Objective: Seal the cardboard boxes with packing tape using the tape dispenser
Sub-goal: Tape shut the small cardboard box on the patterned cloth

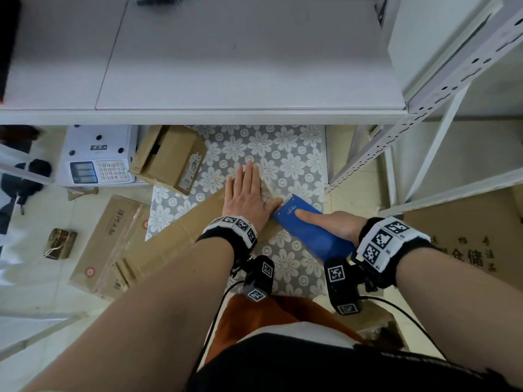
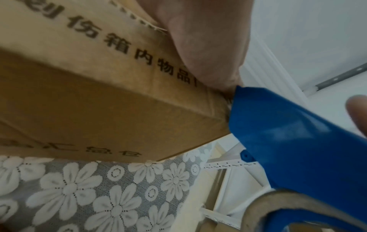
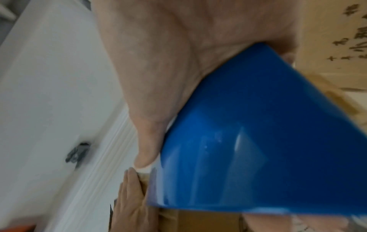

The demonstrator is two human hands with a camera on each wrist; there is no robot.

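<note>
Pressing my left hand flat on top of the cardboard box, I kept the fingers straight and together, the thumb stretched toward the blue tape dispenser. The box lay on the floral mat on the floor, below the front edge of the white desk. In the left wrist view the box showed printed black characters along its side, and its corner met the nose of the dispenser.

My right hand was wrapped around the dispenser, the thumb lying along its blue top and the other fingers hidden under it. The dispenser's front edge touched the box right beside my left thumb. From the right wrist camera the blue shell filled most of the picture, with my left hand just past its tip; that view was blurred. A brown tape roll core showed at the lower edge of the left wrist view.

A second, smaller box sat tilted at the far left of the mat, near a white scale with a keypad. A longer taped carton lay on the tiled floor to my left, and a white metal rack stood to the right
</note>
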